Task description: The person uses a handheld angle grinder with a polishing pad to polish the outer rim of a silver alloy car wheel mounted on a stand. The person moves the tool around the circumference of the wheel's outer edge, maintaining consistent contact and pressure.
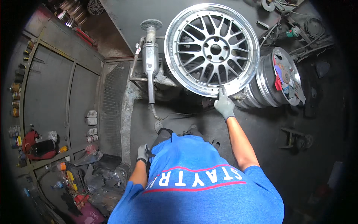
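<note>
A large silver alloy wheel [215,43] with a polished lip and grey mesh spokes sits raised in front of me. My right hand [225,105], in a pale grey glove, is at its near edge. Its index finger stretches onto the lip, close to the spoke ends; I see nothing held in it. Low at my left side, my gloved left hand [143,152] is beside my dark trousers, touching or close to dark cloth. Its fingers are partly hidden. Left of the wheel, a grey power tool with a round disc [150,56] rests against a metal frame.
More wheel rims [266,80] lie at the right, one topped with coloured scraps. Coiled cables [315,28] and metal bars are at the far right. A small metal stand [294,138] is on the floor. On the left are shelving with cans [15,95], plastic bags [108,179] and bottles.
</note>
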Available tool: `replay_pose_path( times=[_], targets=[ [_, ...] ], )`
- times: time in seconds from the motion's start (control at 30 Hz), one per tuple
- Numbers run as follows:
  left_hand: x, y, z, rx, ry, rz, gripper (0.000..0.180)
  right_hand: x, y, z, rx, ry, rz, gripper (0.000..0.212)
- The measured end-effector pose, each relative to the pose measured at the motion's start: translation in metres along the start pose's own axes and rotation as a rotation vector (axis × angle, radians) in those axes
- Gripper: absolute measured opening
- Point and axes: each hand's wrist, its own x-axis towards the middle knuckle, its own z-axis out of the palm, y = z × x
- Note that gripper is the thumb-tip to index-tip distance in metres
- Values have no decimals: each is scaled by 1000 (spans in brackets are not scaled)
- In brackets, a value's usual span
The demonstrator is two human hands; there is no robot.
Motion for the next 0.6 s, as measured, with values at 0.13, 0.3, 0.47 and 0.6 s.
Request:
replay_pose_path(
  times=[0.13,0.3,0.47,0.6],
  targets=[
    [-25,-99,33,-1274,110,-550,29,4,-41,11,14,54,94,83],
    [-7,-136,1,-1282,118,-627,35,8,-106,19,12,-3,145,71],
    [69,-111,-91,-1277,-28,-829,46,21,-138,11,-18,-16,267,51],
    [99,-81,-129,-1252,73,-679,48,21,-173,-6,55,-75,242,43]
  ],
)
